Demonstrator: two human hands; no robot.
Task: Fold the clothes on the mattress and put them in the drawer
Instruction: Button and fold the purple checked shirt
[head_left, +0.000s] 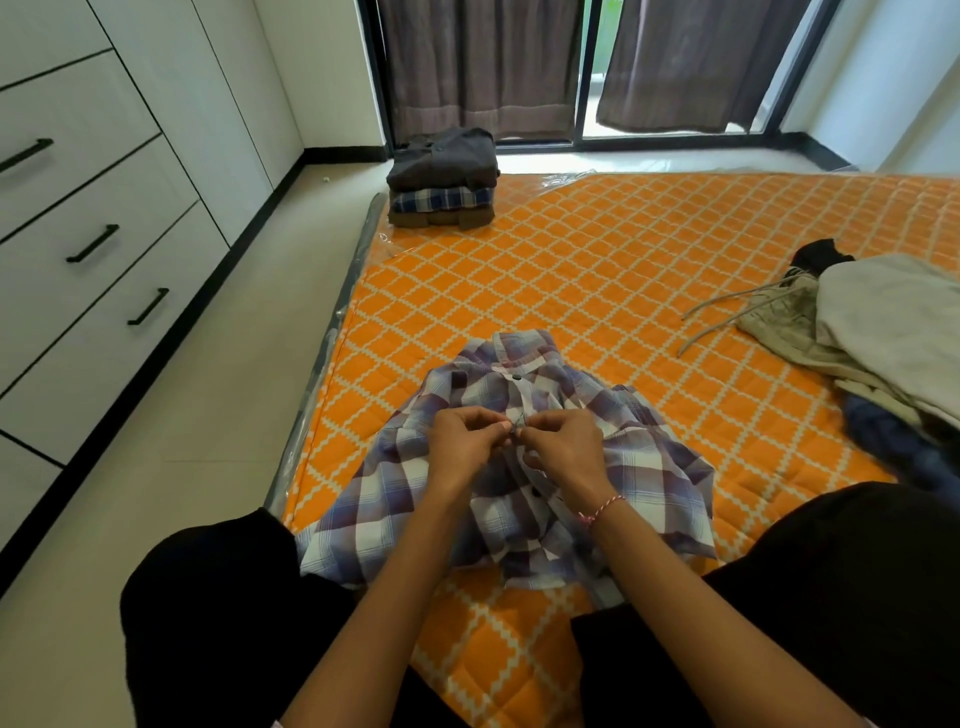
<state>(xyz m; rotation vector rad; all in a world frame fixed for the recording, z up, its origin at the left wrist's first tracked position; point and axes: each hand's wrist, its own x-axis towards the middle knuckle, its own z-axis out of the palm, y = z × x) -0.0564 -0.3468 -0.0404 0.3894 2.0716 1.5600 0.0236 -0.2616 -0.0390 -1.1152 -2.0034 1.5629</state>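
- A stack of folded clothes (441, 179) sits at the far corner of the mattress (597, 270), upper middle of the frame: dark grey on top, blue plaid under it, brown at the bottom.
- At the right edge lies a loose heap of unfolded clothes (872, 332), beige and cream, with drawstrings trailing toward the centre and something dark blue beneath.
- White drawers (93, 218) with black handles line the left side, all pushed in; bare floor runs between them and the mattress.
- Brown curtains (478, 62) hang over the glass door at the top.
- The plaid shirt (519, 467) lies spread front-up in the lower centre, collar pointing away, between the person's dark-clad knees.
- Both forearms reach in from the bottom and meet over the shirt's button placket.
- The left hand (465, 441) pinches the placket fabric with curled fingers.
- The right hand (563, 441), a red-and-white thread at its wrist, pinches the opposite edge, fingertips touching the left's.
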